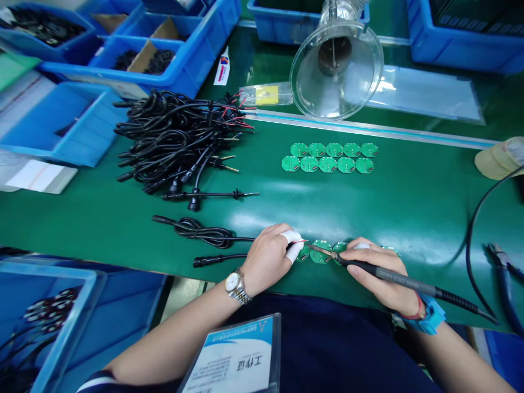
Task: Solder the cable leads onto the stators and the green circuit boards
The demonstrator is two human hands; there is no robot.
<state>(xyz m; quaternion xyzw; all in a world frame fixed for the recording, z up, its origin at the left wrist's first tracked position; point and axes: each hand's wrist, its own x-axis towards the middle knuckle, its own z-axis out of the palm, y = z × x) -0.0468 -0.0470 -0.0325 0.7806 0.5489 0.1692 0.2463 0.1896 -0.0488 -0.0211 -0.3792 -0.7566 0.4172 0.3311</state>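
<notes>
My left hand (268,254), white covers on its fingertips, pinches the thin red wire end of a black cable (208,232) over the row of round green circuit boards near the table's front edge. The coiled part of that cable lies to the left, and a second black cable (219,258) runs under the hand. In my right hand (379,267) is a soldering iron (403,281), held like a pen, its tip pointing left at the wire end above a circuit board (320,254). Whether tip and wire touch is too small to tell. The right hand partly hides other boards.
A heap of black cables (172,136) lies at left, below blue bins (204,49). Two rows of round boards (327,164) sit mid-table. A clear fume funnel (336,71) hangs at the back. Pliers (501,273) and the iron's cord (470,234) lie at right.
</notes>
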